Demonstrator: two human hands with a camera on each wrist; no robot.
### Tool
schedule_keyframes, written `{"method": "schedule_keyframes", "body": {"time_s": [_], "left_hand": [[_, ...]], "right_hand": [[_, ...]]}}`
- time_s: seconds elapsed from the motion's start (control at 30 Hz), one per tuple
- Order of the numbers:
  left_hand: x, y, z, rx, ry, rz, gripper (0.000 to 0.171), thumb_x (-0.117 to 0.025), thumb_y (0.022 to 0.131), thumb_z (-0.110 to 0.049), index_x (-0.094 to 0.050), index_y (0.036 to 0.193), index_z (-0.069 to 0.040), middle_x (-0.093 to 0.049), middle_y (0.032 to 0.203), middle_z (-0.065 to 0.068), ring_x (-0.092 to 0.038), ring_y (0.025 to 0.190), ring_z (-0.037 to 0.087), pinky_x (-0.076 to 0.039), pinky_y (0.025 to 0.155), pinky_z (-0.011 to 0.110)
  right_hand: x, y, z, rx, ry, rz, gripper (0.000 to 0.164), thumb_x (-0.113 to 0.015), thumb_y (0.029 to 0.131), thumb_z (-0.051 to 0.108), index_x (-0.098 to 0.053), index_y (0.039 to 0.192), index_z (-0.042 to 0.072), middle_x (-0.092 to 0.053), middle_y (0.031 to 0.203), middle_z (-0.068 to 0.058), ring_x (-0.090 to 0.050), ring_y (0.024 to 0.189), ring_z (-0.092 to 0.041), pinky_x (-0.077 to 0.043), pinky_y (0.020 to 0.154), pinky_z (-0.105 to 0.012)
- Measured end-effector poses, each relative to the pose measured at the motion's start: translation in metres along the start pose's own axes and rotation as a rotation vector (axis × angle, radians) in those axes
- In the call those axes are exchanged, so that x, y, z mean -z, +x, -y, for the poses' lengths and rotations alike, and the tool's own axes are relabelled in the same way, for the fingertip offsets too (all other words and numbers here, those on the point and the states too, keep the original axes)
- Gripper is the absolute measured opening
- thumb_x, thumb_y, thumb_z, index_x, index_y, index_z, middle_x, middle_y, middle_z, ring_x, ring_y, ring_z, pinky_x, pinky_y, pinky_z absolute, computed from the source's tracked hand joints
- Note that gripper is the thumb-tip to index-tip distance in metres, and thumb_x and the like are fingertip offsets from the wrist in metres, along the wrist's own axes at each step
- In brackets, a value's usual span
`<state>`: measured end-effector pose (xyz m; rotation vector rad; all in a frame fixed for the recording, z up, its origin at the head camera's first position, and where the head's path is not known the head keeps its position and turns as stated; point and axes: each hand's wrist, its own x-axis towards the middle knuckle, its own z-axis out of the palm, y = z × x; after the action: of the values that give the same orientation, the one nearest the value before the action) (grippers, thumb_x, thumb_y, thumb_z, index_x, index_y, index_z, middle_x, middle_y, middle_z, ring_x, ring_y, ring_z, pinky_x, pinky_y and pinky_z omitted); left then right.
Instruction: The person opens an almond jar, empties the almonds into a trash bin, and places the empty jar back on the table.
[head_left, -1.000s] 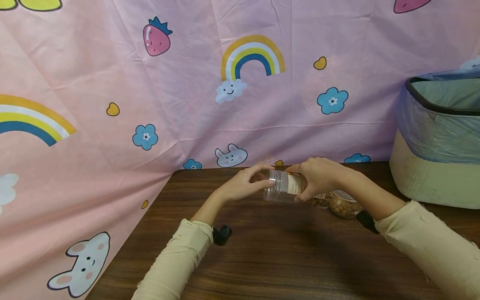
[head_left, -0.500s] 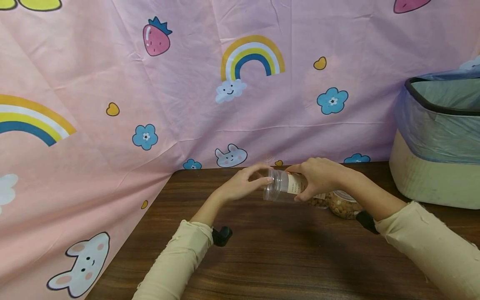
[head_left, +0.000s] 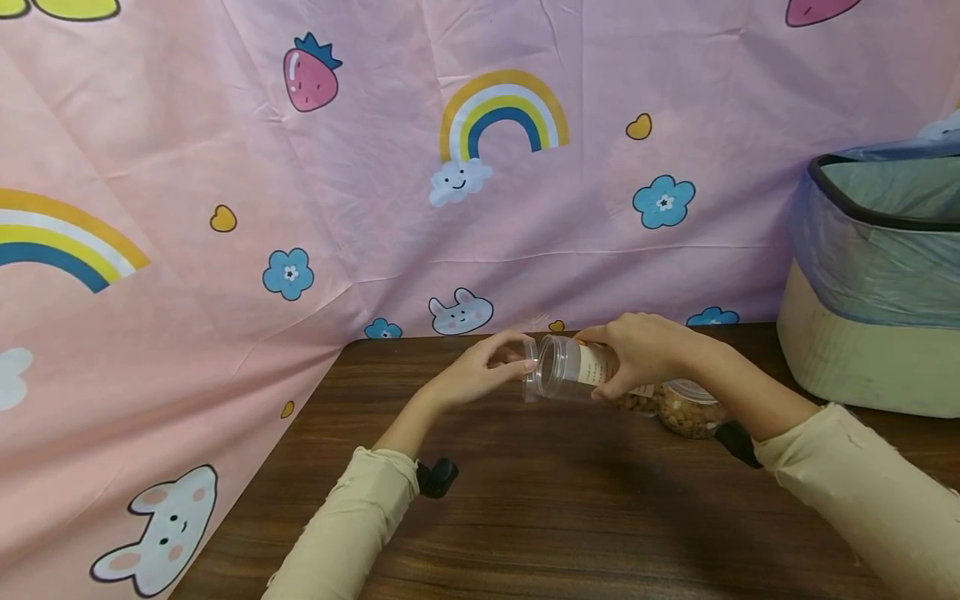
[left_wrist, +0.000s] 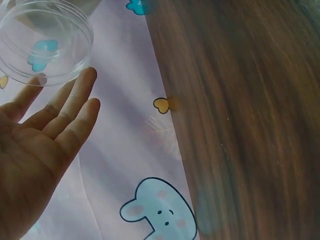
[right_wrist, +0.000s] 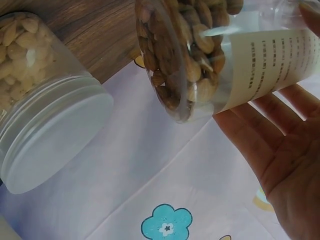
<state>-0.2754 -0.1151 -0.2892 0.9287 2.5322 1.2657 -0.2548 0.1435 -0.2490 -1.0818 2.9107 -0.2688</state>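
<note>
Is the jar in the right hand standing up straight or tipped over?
Tipped: in the head view, the right hand holds the jar sideways, its mouth facing the left hand.

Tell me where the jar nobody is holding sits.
In the head view, the unheld jar stands on the table right of centre, beside the tilted jar in the right hand; the right wrist view shows it at left.

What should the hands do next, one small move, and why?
Probably move the left hand and lid left, clear of the jar: the lid appears off but directly before its mouth, while the right hand holds the tilted jar, almonds lying at its base.
</note>
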Motion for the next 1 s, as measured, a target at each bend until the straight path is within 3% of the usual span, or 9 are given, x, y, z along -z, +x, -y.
{"method": "schedule_keyframes", "body": {"time_s": [0.1,0.37,1.0], "left_hand": [[0.001,-0.002,0.006,0.018,-0.017,0.002,0.045,-0.058,0.090,-0.024,-0.046,0.131,-0.010,-0.057,0.113,0.014,-0.059,0.096,0.021,-0.048,0.079,0.036],[0.000,-0.010,0.017,0.093,-0.014,-0.004,0.051,-0.069,0.082,-0.031,-0.046,0.126,-0.016,-0.052,0.118,0.007,-0.058,0.104,0.020,-0.049,0.081,0.036],[-0.011,-0.016,0.047,0.146,0.054,0.038,0.058,-0.074,0.077,-0.031,-0.043,0.118,-0.005,-0.055,0.106,0.009,-0.058,0.104,0.025,-0.049,0.078,0.035]], "right_hand": [[0.000,-0.001,0.000,-0.001,0.003,-0.008,0.076,-0.075,0.069,0.046,-0.050,0.130,0.007,-0.056,0.080,0.005,-0.049,0.061,-0.009,-0.041,0.051,-0.026],[-0.001,-0.002,-0.002,0.008,-0.004,-0.025,0.074,-0.074,0.069,0.047,-0.051,0.128,0.007,-0.054,0.071,0.008,-0.045,0.055,-0.008,-0.037,0.048,-0.026],[-0.003,-0.001,-0.005,0.000,0.007,-0.030,0.076,-0.075,0.069,0.046,-0.051,0.129,0.006,-0.056,0.076,0.007,-0.047,0.058,-0.008,-0.039,0.050,-0.026]]}}
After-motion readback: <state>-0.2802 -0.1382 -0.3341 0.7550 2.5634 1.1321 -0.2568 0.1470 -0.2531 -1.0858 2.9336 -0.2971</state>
